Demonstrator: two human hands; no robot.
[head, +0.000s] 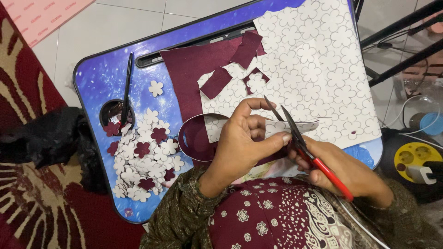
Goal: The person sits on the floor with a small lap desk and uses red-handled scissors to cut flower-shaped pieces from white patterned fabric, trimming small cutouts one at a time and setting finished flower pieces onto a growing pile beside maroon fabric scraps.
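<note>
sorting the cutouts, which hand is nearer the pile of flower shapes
Left. The left hand holds a strip just right of the pile of flower shapes; the right hand, gripping red scissors, is farther right.

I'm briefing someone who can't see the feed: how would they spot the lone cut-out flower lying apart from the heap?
Start at the blue lap tray and find the heap of white and maroon flower cut-outs at its left side. Above it, right of the black pen, lies the single white foam flower. It alone sits on bare blue, touching no other piece.
</note>
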